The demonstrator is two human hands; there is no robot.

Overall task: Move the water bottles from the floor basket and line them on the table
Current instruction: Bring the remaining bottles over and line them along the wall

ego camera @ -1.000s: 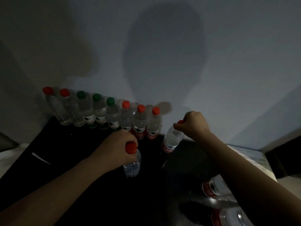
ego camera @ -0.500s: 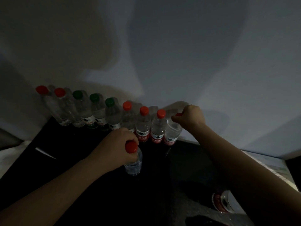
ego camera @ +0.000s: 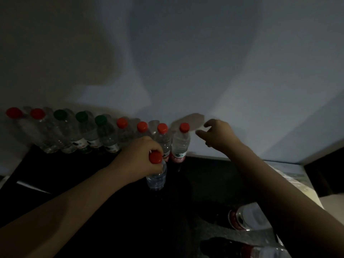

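progress: well along | nine water bottles lined at the wall on the table | left hand fingers clasp a tenth by its neck | right hand fingers spread, holding nothing | more bottles lower right (basket unclear)

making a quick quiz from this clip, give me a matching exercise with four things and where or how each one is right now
Things
1. left hand
2. right hand
3. green-capped bottles
4. rightmost bottle in the row

States
A. open, beside the row's end, touching nothing
B. upright against the wall, red cap, released
C. gripping a red-capped bottle by its neck
D. three together inside the row

Pairs: 1-C, 2-A, 3-D, 4-B
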